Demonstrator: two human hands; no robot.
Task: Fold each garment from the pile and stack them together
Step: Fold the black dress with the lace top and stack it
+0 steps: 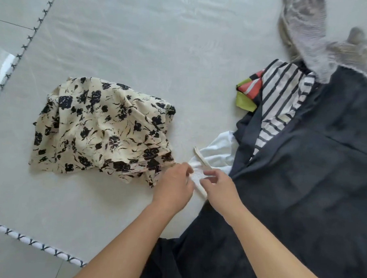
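The left hand (174, 185) and right hand (219, 187) both pinch a white garment (218, 149) with a beige strap. It lies crumpled between the cream floral garment (101, 127) and the dark garment (303, 165).

- Left hand (173, 185): bare, no ring, watch or glove.
- Right hand (219, 187): bare likewise.
- Both forearms bare, no sleeve showing.

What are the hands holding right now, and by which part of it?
Both hands, left and right, pinch the white garment with a beige strap at its near edge, by the strap, between the cream floral garment and the dark pile.
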